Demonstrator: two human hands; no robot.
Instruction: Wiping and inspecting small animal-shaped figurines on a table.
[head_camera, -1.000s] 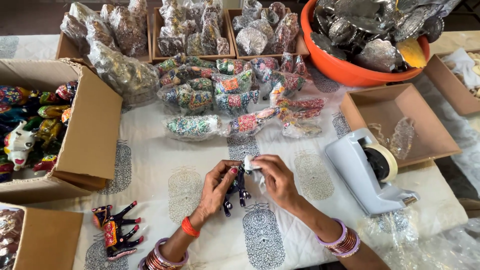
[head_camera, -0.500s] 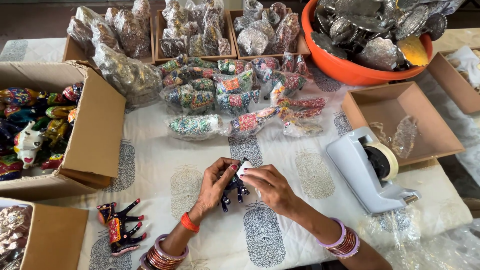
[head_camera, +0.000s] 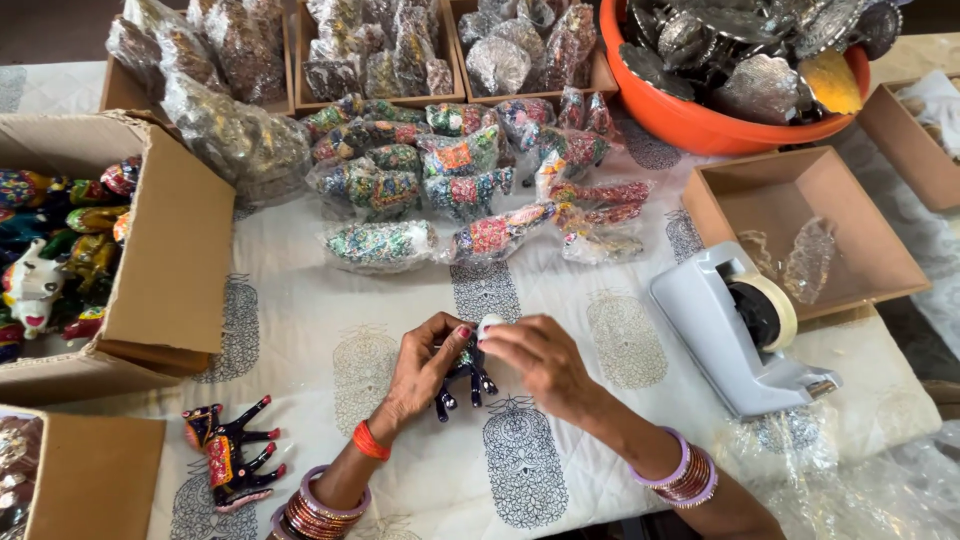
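Both hands, the left hand (head_camera: 425, 362) and right hand (head_camera: 535, 355), close their grip on one small dark animal figurine (head_camera: 462, 375), possibly an elephant, over the printed cloth surface (head_camera: 300, 340); one tape dispenser (head_camera: 735, 330) stands near.

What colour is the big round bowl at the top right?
Orange plastic bowl, seen in the head view.

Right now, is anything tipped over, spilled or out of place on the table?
One painted animal figurine lies on its side, legs out, near the table's front edge, apart from the boxes. Otherwise nothing looks spilled or broken; both hands hold a dark figurine.
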